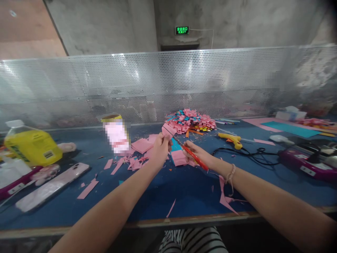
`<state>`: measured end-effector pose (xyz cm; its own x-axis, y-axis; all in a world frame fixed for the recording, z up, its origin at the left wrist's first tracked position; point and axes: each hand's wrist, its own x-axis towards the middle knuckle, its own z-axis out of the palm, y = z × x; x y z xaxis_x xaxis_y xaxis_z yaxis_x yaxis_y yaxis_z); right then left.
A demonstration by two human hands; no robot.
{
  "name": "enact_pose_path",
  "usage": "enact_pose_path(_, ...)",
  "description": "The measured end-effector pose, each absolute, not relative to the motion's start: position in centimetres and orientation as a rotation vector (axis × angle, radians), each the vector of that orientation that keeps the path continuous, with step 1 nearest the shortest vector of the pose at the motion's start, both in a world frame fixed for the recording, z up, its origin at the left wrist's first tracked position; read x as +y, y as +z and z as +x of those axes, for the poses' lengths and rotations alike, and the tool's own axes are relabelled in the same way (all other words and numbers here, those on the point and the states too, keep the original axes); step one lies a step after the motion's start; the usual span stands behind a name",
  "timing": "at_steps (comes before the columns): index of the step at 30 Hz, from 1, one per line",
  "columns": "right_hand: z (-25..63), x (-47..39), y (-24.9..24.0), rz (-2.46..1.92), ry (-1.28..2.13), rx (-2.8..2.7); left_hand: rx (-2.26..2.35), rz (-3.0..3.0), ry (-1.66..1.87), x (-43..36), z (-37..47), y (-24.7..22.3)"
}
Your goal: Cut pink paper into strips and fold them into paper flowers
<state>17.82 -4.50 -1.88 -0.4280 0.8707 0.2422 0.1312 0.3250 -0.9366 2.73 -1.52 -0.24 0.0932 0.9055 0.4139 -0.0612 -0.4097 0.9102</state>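
Pink paper piece is held up above the blue table, near the middle of the view, and the left hand pinches its lower edge with closed fingers. I go now from the left side. At the far left stands a yellow bottle with a white cap, lying a little tilted, and in front of it lies a phone in a pale pink case, flat on the table. Near the phone some pink paper strips are scattered. Further right stands a small tube with a yellow rim; its label is blurred and I cannot read it. Beside it lies a loose heap of pink paper squares. Then comes the left hand with the pink paper piece, and just right of it the right hand, which is closed around the red handles of the scissors. The blades point up and left and reach the pink paper piece; whether they are open or closed on it I cannot tell. The right wrist wears a thin cord bracelet. Behind the hands is a pile of folded paper bits, mostly pink with some blue. To the right lies a yellow glue gun with a black cable, then a purple device, and far back a teal sheet on pink paper. A perforated metal screen closes the back of the table.
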Motion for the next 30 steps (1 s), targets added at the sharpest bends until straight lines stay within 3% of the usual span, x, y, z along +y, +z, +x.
enact_pose_path(13,18.0,-3.7,-2.5,-0.921,1.058,-1.839,0.882,1.438,1.452,-1.4,2.6,-0.1)
enact_pose_path(30,18.4,-3.5,-1.9,-1.173,0.48,-2.043,0.856,1.341,1.4,-1.4,2.7,-0.1)
